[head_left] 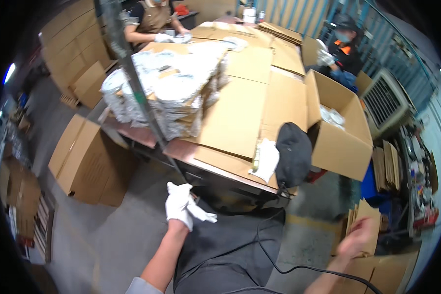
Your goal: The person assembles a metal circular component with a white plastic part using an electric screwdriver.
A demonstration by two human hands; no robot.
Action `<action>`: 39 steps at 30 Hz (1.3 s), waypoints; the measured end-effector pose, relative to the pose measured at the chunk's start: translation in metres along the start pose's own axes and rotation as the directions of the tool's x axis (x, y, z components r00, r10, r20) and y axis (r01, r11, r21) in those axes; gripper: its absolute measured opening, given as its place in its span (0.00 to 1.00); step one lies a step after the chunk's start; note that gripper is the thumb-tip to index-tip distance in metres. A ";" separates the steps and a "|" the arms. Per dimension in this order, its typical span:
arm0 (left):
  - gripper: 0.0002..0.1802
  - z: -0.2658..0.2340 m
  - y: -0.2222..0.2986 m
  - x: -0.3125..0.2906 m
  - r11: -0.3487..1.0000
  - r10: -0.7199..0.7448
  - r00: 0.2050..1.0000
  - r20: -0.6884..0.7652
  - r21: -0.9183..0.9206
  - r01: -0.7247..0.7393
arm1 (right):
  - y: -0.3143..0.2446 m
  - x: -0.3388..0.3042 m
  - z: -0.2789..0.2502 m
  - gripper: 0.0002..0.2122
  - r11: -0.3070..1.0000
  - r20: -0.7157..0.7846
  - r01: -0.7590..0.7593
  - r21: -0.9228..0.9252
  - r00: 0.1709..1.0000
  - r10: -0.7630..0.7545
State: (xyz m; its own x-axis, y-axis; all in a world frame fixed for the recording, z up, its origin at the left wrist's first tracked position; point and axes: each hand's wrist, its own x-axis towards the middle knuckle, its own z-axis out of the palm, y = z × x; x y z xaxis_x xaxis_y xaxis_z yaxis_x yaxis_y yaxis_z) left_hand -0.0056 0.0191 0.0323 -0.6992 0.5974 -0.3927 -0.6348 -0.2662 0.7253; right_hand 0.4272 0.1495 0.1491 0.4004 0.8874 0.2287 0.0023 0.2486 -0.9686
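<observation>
— Across the middle of the view, what is biggest?
— The table (182, 150), mostly under flat cardboard sheets (235, 115); its far end is hard to make out behind the clutter.
— And on it?
— A broad stack of plastic-wrapped pieces (174, 90) at the left; a slanting metal post (141, 98) crosses in front and hides a strip of it; an open carton (339, 152) stands at the right, its contents (332, 116) only partly showing, with a co-worker (348, 54) half hidden behind it; another co-worker (152, 22) is cut off by the upper edge.
— Smaller things?
— A floppy black bag (294, 153) near the front corner; a crumpled white cloth piece (266, 159) just beside it, perhaps a glove; a black cable (265, 251) running over the wearer's dark trousers (230, 240).
— The hands?
— The left hand (178, 205) wears a white glove (174, 211), well below the table's near edge, over the lap; its fingers are bunched, and I cannot tell whether they pinch anything; the right hand (356, 238) is bare, out at the lower right; it is blurred, so its grip cannot be told either.
— Smallest?
— A limp white tail (204, 214) beside the left palm; second glove or part of the first, I cannot say.
</observation>
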 end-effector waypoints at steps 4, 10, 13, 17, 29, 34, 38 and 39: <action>0.10 0.026 -0.004 -0.006 0.987 -0.037 0.989 0.143 -0.149 0.059 | 0.146 -0.149 -0.043 0.05 0.778 0.263 -0.438 -0.450 0.768 0.585; 0.10 0.014 -0.007 -0.008 0.990 -0.121 0.993 0.019 -0.074 0.122 | 0.103 -0.202 0.058 0.22 0.919 0.900 0.096 -0.381 0.265 0.346; 0.11 0.019 -0.018 -0.022 0.986 -0.161 0.987 0.031 -0.038 0.162 | 0.125 -0.197 0.112 0.40 0.956 0.900 -0.113 -0.272 0.321 0.294; 0.14 -0.002 -0.024 -0.034 0.990 -0.080 0.997 0.019 0.120 0.077 | 0.099 -0.186 0.174 0.34 0.998 0.961 -0.036 -0.046 0.270 0.054; 0.14 -0.023 -0.016 -0.059 0.838 0.068 0.963 0.261 0.509 -0.197 | 0.103 -0.208 0.171 0.12 0.660 0.864 -0.723 -0.207 0.181 0.469; 0.23 -0.024 0.000 -0.054 0.267 0.220 0.663 0.715 0.610 -0.746 | 0.114 -0.197 0.170 0.16 0.658 0.909 -0.723 -0.210 0.104 0.404; 0.31 -0.010 0.021 -0.070 0.168 -0.116 0.817 0.564 0.822 -0.544 | 0.100 -0.189 0.184 0.16 0.661 0.929 -0.715 -0.228 0.043 0.367; 0.31 -0.011 0.019 -0.069 0.170 -0.120 0.816 0.566 0.821 -0.544 | 0.101 -0.188 0.185 0.15 0.738 0.916 -0.578 -0.348 -0.042 0.398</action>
State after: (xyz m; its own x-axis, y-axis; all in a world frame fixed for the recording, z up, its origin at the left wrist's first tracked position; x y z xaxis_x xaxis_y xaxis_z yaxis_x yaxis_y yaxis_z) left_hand 0.0267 -0.0359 0.0669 -0.3086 0.9471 -0.0874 0.5426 0.2508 0.8017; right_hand 0.1829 0.0790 0.0265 -0.8556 0.4172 -0.3064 0.0889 -0.4646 -0.8810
